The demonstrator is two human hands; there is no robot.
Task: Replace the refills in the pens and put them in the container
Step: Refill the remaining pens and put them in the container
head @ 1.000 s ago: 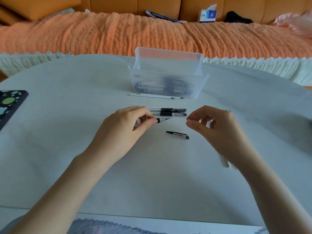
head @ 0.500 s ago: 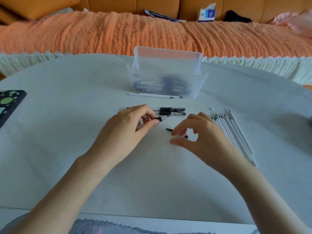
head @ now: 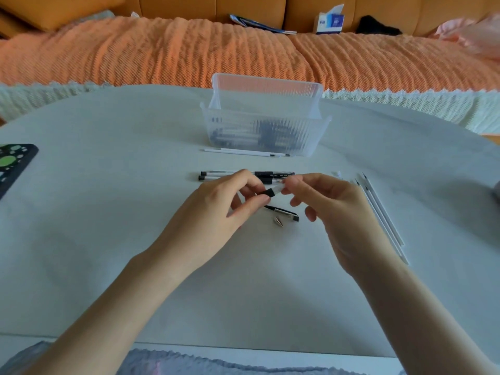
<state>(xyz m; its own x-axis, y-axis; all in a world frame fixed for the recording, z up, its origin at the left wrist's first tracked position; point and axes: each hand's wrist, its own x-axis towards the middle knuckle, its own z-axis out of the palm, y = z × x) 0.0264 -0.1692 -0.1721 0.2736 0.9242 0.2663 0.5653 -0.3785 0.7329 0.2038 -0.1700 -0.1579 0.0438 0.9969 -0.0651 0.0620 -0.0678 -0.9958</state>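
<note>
My left hand (head: 216,215) grips a pen barrel (head: 270,191) by its black grip section. My right hand (head: 332,209) pinches the white refill end sticking out of that barrel. Below the hands a black pen cap (head: 282,211) and a small metal tip cone (head: 278,221) lie on the table. Two capped pens (head: 216,175) lie side by side just beyond my hands. A row of white refills (head: 384,217) lies at the right. The clear ribbed container (head: 265,131) stands further back with several pens inside.
Two loose refills (head: 243,152) lie along the container's front. A black patterned object (head: 13,166) sits at the table's left edge. An orange-covered sofa (head: 189,55) with a tissue box (head: 330,21) lies beyond the white table (head: 108,239).
My right hand set the metal tip cone down by the cap, then rose to the barrel and took hold of the refill end. My left hand kept holding the barrel.
</note>
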